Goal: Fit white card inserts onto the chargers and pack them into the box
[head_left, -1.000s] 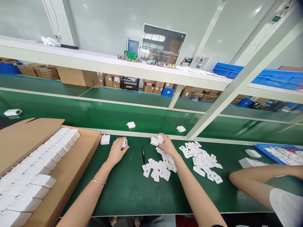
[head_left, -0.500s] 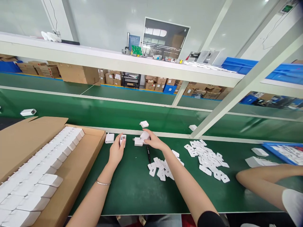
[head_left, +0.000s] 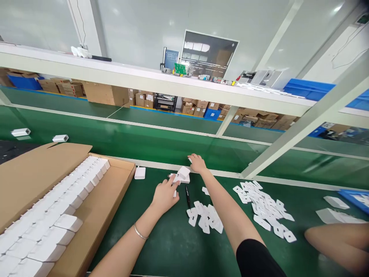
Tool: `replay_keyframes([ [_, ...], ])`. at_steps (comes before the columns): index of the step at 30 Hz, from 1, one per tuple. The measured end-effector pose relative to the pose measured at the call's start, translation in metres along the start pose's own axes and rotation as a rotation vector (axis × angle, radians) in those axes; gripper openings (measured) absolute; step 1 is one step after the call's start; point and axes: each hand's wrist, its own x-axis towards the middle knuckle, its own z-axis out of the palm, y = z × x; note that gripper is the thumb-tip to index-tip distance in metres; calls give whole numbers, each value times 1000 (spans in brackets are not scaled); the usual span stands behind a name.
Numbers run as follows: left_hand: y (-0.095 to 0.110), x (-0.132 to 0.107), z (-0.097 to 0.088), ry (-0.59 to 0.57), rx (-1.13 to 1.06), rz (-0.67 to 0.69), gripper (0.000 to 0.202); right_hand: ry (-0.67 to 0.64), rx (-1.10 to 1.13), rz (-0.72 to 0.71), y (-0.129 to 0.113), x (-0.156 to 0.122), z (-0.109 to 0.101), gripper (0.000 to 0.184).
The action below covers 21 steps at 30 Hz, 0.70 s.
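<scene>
My left hand [head_left: 165,195] is closed around a white charger housing [head_left: 175,194], of which only a small part shows between thumb and fingers. Its fingertips reach the small cluster of white charger parts [head_left: 183,173] on the green table. Farther back, my right hand [head_left: 198,163] closes on a white charger [head_left: 189,159] by the pale strip; the fingers cover most of it. Just in front of the cluster lies a black pen [head_left: 187,196]. Nearer me is a loose pile of flat white plates [head_left: 204,217] with cut-outs.
An open cardboard box [head_left: 115,192] with rows of white chargers [head_left: 52,227] stands left. One white block [head_left: 140,172] sits beside it. To the right are a larger plate pile [head_left: 265,207], a slanted post [head_left: 302,123], another person's arm [head_left: 337,242] and a blue tray [head_left: 356,198].
My left hand has moved right with the housing, up to the charger parts. My right hand has left those parts and reached back to the loose charger. The view has shifted slightly.
</scene>
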Motion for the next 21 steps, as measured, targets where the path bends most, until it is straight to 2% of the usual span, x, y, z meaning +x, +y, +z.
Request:
replay_keyframes([
  [3,0,-1,-1,-46,51,-57,50,43,-74,32,17,-4,-1,66],
  [6,-13,-4,-8,-32,-11,-150,44,75,-94,81,37,-9,-4,59],
  [10,-36,-7,-20,105,-343,-381,33,108,-47,110,54,-17,-12,49],
  [12,-45,-8,-25,168,-521,-499,25,136,-8,79,55,-25,-16,45],
  [14,-50,-7,-27,187,-637,-556,31,157,29,27,52,-36,-18,42],
  [17,-52,-6,-22,140,-827,-578,43,134,65,-76,45,-59,-16,43],
  [21,-47,-9,-12,51,-1026,-545,45,66,91,-216,36,-94,-9,44],
])
